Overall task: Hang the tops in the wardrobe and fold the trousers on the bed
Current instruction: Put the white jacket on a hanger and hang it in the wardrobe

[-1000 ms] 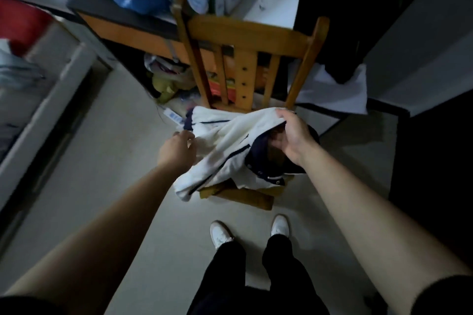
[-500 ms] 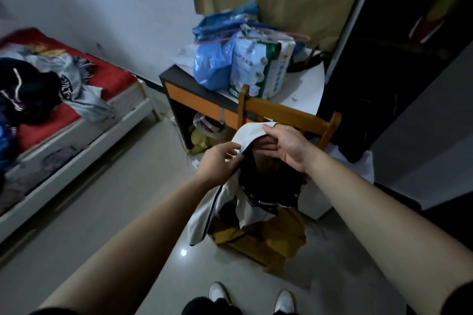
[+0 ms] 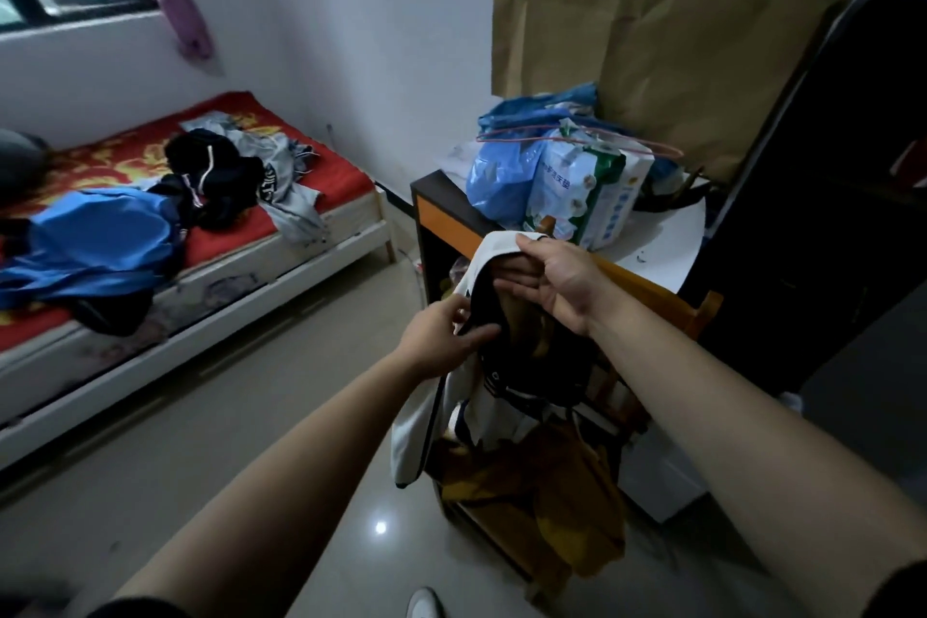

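White jacket (image 3: 417,417) is off the chair (image 3: 652,289) seat, lifted and hanging in front of the backrest. Right hand (image 3: 562,281) shifted from mid-garment to its top edge. Left hand (image 3: 441,341) moved onto the dark trim. Mustard garment (image 3: 552,492) on the seat is now mostly uncovered.

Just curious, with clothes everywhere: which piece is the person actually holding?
The white top with dark trim, gripped by left hand and right hand. The yellow garment lies on the chair; the rest lie on the bed.

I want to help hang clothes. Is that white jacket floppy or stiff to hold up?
Probably floppy: the white jacket sags in folds below the right hand. Likely light too, since the left hand only pinches its dark edge.
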The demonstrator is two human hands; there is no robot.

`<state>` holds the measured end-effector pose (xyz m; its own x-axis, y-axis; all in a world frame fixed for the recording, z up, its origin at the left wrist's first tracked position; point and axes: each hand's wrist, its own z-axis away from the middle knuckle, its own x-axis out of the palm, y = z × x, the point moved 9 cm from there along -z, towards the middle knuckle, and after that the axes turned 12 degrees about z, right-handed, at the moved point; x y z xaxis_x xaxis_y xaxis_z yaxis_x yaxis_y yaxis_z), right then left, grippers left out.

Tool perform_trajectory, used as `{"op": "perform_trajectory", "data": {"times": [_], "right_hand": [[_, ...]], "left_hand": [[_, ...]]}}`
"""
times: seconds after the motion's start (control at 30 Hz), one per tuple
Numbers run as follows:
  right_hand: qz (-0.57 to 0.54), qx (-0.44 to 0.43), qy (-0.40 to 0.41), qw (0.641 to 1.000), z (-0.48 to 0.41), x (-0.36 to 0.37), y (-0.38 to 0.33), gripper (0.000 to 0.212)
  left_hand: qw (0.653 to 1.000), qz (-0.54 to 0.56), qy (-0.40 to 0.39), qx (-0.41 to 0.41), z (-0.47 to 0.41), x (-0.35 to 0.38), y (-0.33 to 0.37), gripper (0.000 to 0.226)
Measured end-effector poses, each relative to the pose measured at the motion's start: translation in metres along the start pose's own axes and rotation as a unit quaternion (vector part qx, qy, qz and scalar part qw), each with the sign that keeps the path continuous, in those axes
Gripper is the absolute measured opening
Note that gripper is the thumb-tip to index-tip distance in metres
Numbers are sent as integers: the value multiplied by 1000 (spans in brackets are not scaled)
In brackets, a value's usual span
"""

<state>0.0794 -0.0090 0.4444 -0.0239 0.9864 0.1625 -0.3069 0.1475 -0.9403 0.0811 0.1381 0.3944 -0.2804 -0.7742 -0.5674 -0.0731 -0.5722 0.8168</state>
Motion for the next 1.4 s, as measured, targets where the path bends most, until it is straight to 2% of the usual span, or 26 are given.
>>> {"op": "perform_trajectory", "data": {"times": [0.1,0.2,0.23,0.3,0.33,0.4,0.47,0.5,0.53,0.6,0.67,0.7,0.73,0.77,0.8,0.87,0.9,0.93,1.0,1.07,1.2,1.27,1.33,1.4], "right_hand": [[-60,-6,-46,997,3,17,-4,32],[-65,-10,-63,996,0,27,-6,29],[-32,-16,-45,998,-1,30,-6,24],[135,-49,13,990,-5,29,-5,19],[255,-79,32,963,-7,32,-4,22],[461,-131,34,877,-12,43,7,28],[592,-174,54,785,-13,63,26,27],[619,-197,77,756,-13,73,34,28],[626,-214,105,742,-12,81,40,30],[629,-200,147,737,-16,95,52,37],[658,-117,133,732,-33,113,72,42],[678,-63,99,725,-40,128,84,36],[679,-17,58,732,-48,147,97,29],[655,8,21,755,-52,170,106,29],[614,23,-9,789,-55,198,112,31],[471,57,-58,879,-58,260,120,27],[395,82,-82,911,-56,292,123,21],[338,107,-112,928,-54,324,128,16],[273,149,-168,936,-51,383,142,11],[230,176,-205,935,-50,431,157,15],[179,218,-253,925,-52,506,183,30],[184,223,-282,915,-55,538,188,29],[229,195,-301,905,-69,562,187,28],[359,121,-315,870,-85,579,179,28]], "left_hand": [[988,85,126,2,12,-19,-6,17],[967,165,195,10,29,-35,-14,13],[955,187,232,-1,38,-44,-20,15],[930,210,302,-14,56,-69,-33,19],[922,207,328,-14,65,-84,-37,20],[911,179,371,-2,79,-115,-39,19],[903,138,406,14,96,-148,-40,17],[898,123,422,20,105,-163,-41,16],[890,116,440,21,114,-179,-44,16],[869,123,479,9,136,-212,-58,14],[855,133,501,-14,158,-244,-81,14],[854,133,503,-28,167,-259,-96,14],[855,130,500,-43,177,-274,-112,15],[859,129,491,-60,185,-287,-130,17],[863,128,482,-80,194,-300,-149,18],[864,138,468,-123,214,-326,-189,18],[864,147,461,-140,225,-338,-210,15],[865,157,452,-150,237,-351,-230,14],[875,159,431,-154,260,-378,-267,15],[878,144,424,-168,287,-403,-300,18],[850,206,430,-227,341,-435,-353,12],[820,254,434,-272,361,-442,-379,28],[759,319,464,-327,384,-447,-402,37],[705,383,480,-356,398,-446,-413,30]]}}
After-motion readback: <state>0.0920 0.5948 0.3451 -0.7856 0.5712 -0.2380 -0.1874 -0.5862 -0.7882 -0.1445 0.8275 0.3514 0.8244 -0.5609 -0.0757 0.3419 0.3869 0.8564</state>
